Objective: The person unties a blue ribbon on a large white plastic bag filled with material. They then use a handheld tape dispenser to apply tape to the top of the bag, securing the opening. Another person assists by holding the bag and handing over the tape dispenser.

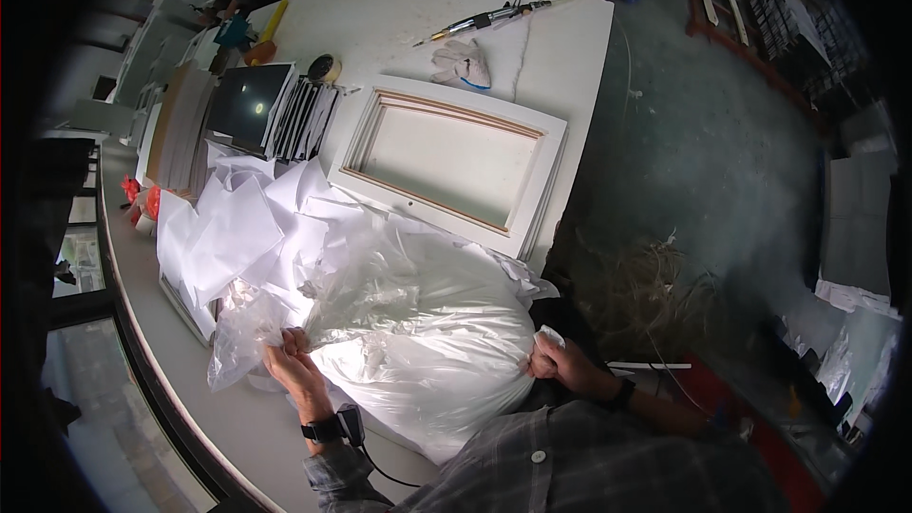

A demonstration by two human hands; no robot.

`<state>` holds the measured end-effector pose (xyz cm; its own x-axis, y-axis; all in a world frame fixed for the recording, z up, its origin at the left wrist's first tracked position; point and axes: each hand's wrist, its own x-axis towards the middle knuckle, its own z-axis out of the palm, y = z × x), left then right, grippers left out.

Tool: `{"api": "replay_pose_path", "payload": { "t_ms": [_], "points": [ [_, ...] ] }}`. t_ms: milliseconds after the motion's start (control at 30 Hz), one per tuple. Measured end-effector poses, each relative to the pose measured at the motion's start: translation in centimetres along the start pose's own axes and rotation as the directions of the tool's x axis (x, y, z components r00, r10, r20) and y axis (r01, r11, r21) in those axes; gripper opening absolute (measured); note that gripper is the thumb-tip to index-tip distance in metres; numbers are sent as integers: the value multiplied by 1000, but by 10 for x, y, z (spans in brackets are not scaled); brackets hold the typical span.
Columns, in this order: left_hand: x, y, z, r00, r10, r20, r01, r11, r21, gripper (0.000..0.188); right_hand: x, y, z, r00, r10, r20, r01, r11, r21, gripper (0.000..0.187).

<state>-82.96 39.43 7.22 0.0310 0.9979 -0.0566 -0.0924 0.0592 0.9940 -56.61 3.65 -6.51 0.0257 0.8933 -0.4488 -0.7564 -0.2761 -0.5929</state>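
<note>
Glare on white plastic bag (437,347), dim floor (646,171), bowed, blackened edges

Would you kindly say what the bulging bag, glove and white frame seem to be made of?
Bulging bag: apparently thin, glossy plastic, with shiny creases.
Glove: probably matt knitted fabric, given soft folds.
White frame: perhaps smoothly coated wood or board; brownish inner edges show.

Scanning for print now: the plastic bag (432,347), lower centre, gives no readable lettering; over on the loose white sheets (223,228), left of centre, nothing legible; dark panel (245,122), upper left, nothing readable either!
</note>
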Motion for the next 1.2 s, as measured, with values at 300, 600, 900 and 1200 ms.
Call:
{"api": "replay_pose_path", "payload": {
  "t_ms": [300, 600, 900, 1200],
  "points": [
    [78, -82, -26, 984, -174, 33, 170, 980, 102, 44, 38, -11, 12, 995, 10, 98, -25, 989, 145, 58],
    [85, -88, 13, 974, -165, 155, 106, 938, 330, 54, 33, -1, 7, 999, 25, -21, -20, 981, 192, 51],
    [123, -98, 27, 969, -200, 147, 101, 859, 502, 57, 15, 7, 12, 975, -84, -203, 129, 967, 220, 52],
    [111, -93, -8, 990, 12, 138, -103, 732, 673, 60, -10, -14, 7, 969, -123, -213, 57, 954, -293, 56]
  ]
}}
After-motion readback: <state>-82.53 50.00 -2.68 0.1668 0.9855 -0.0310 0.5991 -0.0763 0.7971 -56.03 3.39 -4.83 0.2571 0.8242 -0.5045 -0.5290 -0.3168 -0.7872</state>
